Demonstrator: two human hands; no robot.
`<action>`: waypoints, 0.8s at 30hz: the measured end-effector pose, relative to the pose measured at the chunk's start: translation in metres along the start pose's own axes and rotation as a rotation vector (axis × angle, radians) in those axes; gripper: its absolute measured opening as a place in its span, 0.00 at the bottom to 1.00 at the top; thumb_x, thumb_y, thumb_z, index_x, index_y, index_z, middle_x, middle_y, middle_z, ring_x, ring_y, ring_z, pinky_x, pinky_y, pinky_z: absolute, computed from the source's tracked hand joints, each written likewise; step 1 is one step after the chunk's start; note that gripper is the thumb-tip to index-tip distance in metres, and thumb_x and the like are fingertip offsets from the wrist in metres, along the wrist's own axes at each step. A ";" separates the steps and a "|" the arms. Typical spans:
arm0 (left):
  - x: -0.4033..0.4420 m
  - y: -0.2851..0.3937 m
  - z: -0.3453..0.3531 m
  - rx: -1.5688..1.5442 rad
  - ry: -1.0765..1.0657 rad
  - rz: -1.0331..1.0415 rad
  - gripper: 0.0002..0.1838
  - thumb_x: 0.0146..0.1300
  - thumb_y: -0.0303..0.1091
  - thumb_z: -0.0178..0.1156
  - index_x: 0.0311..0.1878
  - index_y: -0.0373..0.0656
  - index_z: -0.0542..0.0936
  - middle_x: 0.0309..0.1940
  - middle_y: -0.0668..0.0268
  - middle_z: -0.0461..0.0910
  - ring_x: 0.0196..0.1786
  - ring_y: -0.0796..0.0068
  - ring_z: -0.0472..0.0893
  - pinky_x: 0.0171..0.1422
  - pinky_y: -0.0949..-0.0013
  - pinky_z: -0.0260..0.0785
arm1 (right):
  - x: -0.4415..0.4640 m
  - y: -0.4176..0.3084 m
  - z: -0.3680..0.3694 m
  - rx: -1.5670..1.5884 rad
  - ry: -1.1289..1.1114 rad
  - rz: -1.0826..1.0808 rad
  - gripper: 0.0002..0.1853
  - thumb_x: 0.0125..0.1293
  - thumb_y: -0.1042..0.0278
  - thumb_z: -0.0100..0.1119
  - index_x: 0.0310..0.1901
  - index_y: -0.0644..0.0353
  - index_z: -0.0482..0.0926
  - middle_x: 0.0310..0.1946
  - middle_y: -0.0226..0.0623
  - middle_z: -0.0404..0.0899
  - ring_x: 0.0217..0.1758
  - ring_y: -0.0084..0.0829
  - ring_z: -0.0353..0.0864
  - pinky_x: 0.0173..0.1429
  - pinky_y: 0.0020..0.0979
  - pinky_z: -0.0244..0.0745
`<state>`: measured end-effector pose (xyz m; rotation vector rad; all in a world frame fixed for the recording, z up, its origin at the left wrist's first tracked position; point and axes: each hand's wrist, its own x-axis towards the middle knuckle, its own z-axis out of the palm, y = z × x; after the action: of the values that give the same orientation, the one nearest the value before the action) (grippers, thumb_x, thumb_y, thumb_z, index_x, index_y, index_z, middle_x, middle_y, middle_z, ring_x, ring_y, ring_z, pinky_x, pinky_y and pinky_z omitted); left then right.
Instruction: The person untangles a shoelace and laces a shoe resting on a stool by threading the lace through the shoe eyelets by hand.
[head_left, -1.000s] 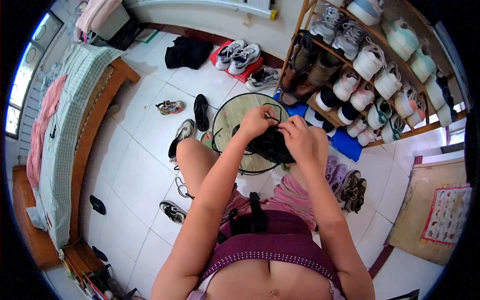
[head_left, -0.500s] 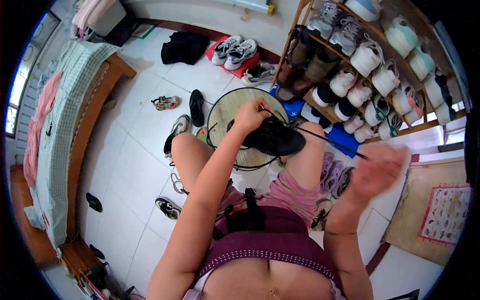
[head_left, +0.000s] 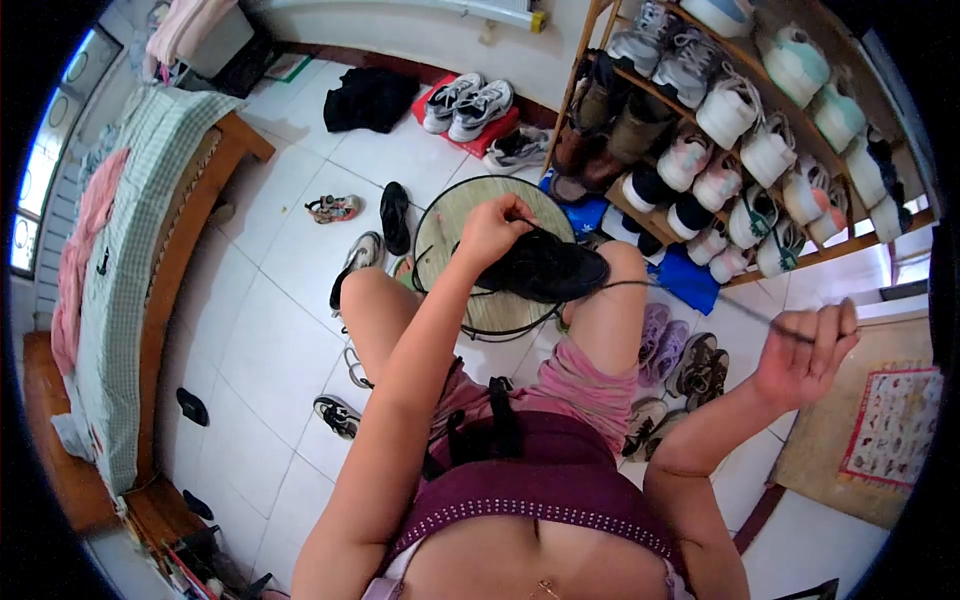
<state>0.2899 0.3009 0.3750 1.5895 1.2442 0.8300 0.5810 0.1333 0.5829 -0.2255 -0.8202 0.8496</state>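
A black shoe (head_left: 548, 268) lies across a round, wood-topped stool (head_left: 450, 215) between my knees. My left hand (head_left: 497, 228) is closed in a pinch above the shoe, with a dark bit of lace at its fingertips. Out to the right, my right hand (head_left: 805, 360) is raised, its fingers closed around a long black shoelace (head_left: 690, 290). That lace runs from the shoe past my right knee to my hand. A loose black strand also lies on the stool's left side.
A wooden rack (head_left: 590, 60) full of shoes stands at upper right. Several shoes lie on the tiles, including a black shoe (head_left: 395, 218) and purple clogs (head_left: 663, 340). A wooden bench (head_left: 165, 290) with a checked cloth runs along the left. A doormat (head_left: 830, 440) lies right.
My right hand has moved right and slightly down, drawing the lace farther out from the shoe. My left hand has stayed nearly in place above the shoe.
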 end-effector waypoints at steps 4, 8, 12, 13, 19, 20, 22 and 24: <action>0.002 -0.015 -0.002 -0.328 -0.036 0.066 0.04 0.55 0.23 0.58 0.34 0.36 0.78 0.32 0.65 0.82 0.37 0.74 0.79 0.47 0.70 0.69 | -0.039 0.021 0.000 0.828 -0.447 0.357 0.06 0.70 0.66 0.52 0.40 0.57 0.70 0.13 0.28 0.73 0.12 0.17 0.67 0.17 0.21 0.59; -0.004 0.013 -0.013 -0.634 -0.050 -0.114 0.08 0.61 0.31 0.54 0.31 0.38 0.78 0.29 0.65 0.80 0.34 0.73 0.78 0.46 0.70 0.69 | -0.093 0.043 0.032 0.774 -0.390 0.817 0.08 0.69 0.65 0.54 0.32 0.56 0.71 0.19 0.31 0.73 0.19 0.27 0.72 0.21 0.28 0.63; 0.003 0.043 -0.034 -0.367 -0.171 -0.237 0.13 0.66 0.37 0.52 0.31 0.39 0.77 0.22 0.70 0.74 0.27 0.78 0.74 0.34 0.72 0.67 | -0.129 0.147 0.093 0.007 -0.873 1.090 0.05 0.67 0.69 0.53 0.35 0.60 0.71 0.29 0.36 0.73 0.32 0.34 0.77 0.37 0.34 0.72; -0.005 0.074 -0.039 -0.284 -0.148 -0.257 0.13 0.66 0.39 0.53 0.30 0.40 0.77 0.21 0.71 0.72 0.25 0.80 0.72 0.30 0.74 0.65 | -0.149 0.169 0.095 -0.307 -1.010 0.801 0.05 0.65 0.70 0.55 0.37 0.61 0.72 0.33 0.37 0.75 0.37 0.34 0.78 0.42 0.32 0.73; -0.086 0.173 -0.071 0.229 -0.233 0.154 0.11 0.67 0.37 0.56 0.39 0.39 0.79 0.23 0.62 0.74 0.25 0.75 0.73 0.31 0.68 0.67 | -0.148 0.201 0.043 -0.599 -0.692 1.010 0.18 0.60 0.64 0.60 0.51 0.59 0.76 0.49 0.37 0.77 0.52 0.32 0.77 0.52 0.36 0.73; -0.102 0.175 -0.067 0.179 -0.262 0.191 0.09 0.66 0.35 0.56 0.38 0.39 0.79 0.24 0.60 0.75 0.26 0.70 0.75 0.33 0.66 0.68 | -0.135 0.188 0.029 -0.441 -0.537 1.133 0.18 0.61 0.62 0.58 0.52 0.59 0.75 0.50 0.38 0.77 0.52 0.32 0.77 0.53 0.36 0.72; -0.125 0.167 -0.054 0.141 -0.377 0.256 0.08 0.65 0.33 0.57 0.38 0.38 0.79 0.26 0.57 0.77 0.29 0.60 0.78 0.35 0.62 0.70 | -0.115 0.157 0.018 -0.049 -0.180 1.172 0.20 0.62 0.59 0.55 0.52 0.62 0.75 0.49 0.40 0.78 0.50 0.33 0.77 0.52 0.34 0.71; -0.134 0.140 -0.030 0.119 -0.501 0.303 0.07 0.64 0.32 0.58 0.38 0.38 0.79 0.29 0.55 0.78 0.32 0.52 0.78 0.36 0.59 0.70 | -0.106 0.133 0.012 0.174 0.083 1.077 0.20 0.65 0.58 0.50 0.51 0.65 0.74 0.43 0.41 0.79 0.45 0.33 0.77 0.50 0.30 0.69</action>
<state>0.2759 0.1708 0.5210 1.9621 0.7148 0.4936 0.4553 0.1408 0.4686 -0.5647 -0.5019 1.8939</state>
